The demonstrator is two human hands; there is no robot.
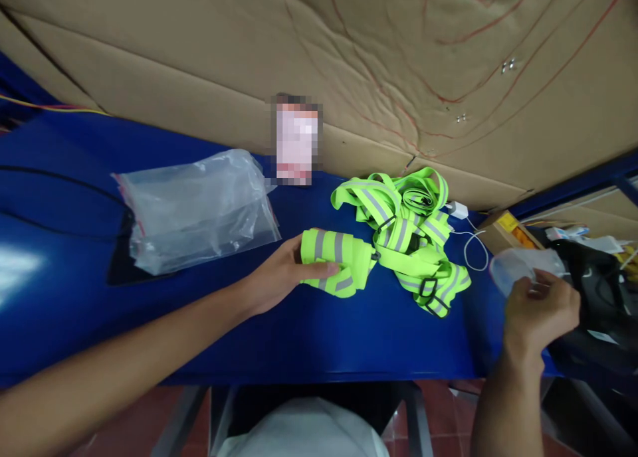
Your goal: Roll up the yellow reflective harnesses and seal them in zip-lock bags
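Observation:
My left hand (284, 274) is closed around a folded neon-green reflective strap (335, 261) with silver stripes, its thumb lying across the front. To the right, a heap of the same reflective straps (406, 224) with black buckles lies on the blue table (319, 351); whether the held strap joins it is unclear. Over at the far right, my right hand (543, 311) pinches a small translucent plastic bag (523, 268) between thumb and fingers. A stack of clear plastic bags (199, 208) rests on the table to the left of my left hand.
A blurred-out upright item (297, 141) leans on the cardboard wall (199, 58). A white charger (457, 210) with its cable sits behind the heap. A small cardboard box (511, 231) and a black glossy bag (598, 311) stand at right. Dark cables (60, 178) cross the left side.

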